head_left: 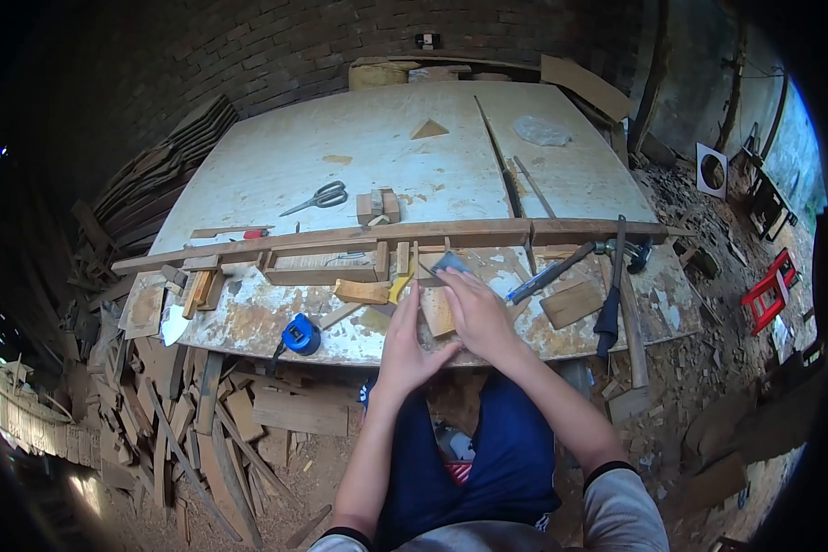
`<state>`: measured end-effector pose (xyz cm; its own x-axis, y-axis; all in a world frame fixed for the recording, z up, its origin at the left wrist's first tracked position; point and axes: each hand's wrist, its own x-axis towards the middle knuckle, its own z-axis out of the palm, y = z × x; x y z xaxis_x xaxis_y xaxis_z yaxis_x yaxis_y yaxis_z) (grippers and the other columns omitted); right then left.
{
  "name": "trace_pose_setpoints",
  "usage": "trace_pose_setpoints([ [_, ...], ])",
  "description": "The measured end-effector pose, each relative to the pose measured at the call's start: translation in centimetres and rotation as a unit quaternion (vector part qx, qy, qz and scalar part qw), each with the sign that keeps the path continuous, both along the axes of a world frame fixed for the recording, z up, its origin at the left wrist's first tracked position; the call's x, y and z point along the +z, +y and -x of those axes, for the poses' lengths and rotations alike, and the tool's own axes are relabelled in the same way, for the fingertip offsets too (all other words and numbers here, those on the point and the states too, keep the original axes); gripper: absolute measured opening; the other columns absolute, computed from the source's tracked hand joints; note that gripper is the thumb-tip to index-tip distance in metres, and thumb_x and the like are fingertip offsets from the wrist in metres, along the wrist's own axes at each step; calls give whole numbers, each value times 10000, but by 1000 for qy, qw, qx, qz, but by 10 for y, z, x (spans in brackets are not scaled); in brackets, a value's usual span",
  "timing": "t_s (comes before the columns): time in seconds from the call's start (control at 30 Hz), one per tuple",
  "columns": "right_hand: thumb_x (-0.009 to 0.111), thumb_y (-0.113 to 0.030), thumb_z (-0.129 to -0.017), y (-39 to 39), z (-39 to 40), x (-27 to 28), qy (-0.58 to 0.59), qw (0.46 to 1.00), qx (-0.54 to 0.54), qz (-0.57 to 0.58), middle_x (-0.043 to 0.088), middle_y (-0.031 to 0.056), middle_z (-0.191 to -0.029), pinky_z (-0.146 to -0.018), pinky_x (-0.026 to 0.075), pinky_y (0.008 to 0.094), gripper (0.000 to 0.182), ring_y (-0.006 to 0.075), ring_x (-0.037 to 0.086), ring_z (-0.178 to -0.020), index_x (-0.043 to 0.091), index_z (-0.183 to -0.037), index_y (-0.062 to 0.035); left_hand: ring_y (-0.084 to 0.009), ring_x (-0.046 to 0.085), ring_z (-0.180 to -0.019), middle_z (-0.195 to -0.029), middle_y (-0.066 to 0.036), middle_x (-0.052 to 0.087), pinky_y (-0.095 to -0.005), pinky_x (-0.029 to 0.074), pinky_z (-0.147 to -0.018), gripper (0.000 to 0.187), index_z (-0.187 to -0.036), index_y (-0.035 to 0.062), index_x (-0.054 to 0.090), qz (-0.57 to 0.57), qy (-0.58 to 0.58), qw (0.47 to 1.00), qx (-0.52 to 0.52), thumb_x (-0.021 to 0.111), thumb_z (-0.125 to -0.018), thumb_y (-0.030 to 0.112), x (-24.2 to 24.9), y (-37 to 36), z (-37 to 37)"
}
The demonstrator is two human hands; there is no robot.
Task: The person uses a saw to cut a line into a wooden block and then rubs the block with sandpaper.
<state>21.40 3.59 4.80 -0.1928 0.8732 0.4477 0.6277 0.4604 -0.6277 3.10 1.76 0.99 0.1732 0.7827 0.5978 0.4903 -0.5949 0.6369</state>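
Observation:
At the near edge of the worktable, my left hand [407, 348] rests beside a light wooden block [437, 311], its thumb stretched toward my right hand. My right hand [477, 313] lies over the block's right side, and its fingertips touch a dark grey flat piece [450, 265] at the block's far end. The fingers of my left hand are extended. Just left of them are a yellow piece [398, 289] and a small wood offcut [362, 292]. The palm side of my right hand is hidden.
A long wooden rail [414, 230] crosses the worktable [377, 138]. Scissors [326, 196] lie beyond it. A blue tape measure [301, 335] sits left, near the edge. A hammer [616, 276], a wood piece [570, 304] and a blue-handled tool [547, 273] are right.

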Motion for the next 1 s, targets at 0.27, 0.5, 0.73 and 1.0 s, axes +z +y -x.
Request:
trace_pose_setpoints([
  [0.27,674,-1,-959,-36,-7,-27,-103,982,77,-140,688,308,-1461,-1204,493,571,579,482,643,-1400,588,-1526,83,-382,743,-1124,-1208,-220,754,-462,588,-1035,1506,-1812,-17,17,56,-4,997,56,1038,-731,220,-15,-2,-7],
  [0.5,636,-26,-1023,-57,-4,-30,-110,981,71,-142,712,300,-1435,-1203,509,568,472,455,663,-1394,646,-1487,57,-359,765,-1127,-1213,-219,768,-453,603,-1033,1578,-1810,-5,-61,70,-25,994,76,1048,-711,222,-18,-2,-9],
  [0.73,623,-19,-1026,-54,11,-26,-111,983,60,-135,717,298,-1452,-1220,519,549,423,479,678,-1380,662,-1436,80,-351,768,-1120,-1213,-221,769,-451,615,-1019,1558,-1813,-1,-51,50,-14,995,82,1041,-731,254,-18,-3,-8],
  [1.0,636,-25,-1023,-55,11,-23,-118,980,75,-142,727,273,-1443,-1225,510,535,427,418,671,-1418,677,-1436,77,-347,782,-1093,-1191,-221,772,-437,629,-1000,1595,-1812,-11,-22,47,-8,994,101,1073,-695,298,-21,-4,-7],
])
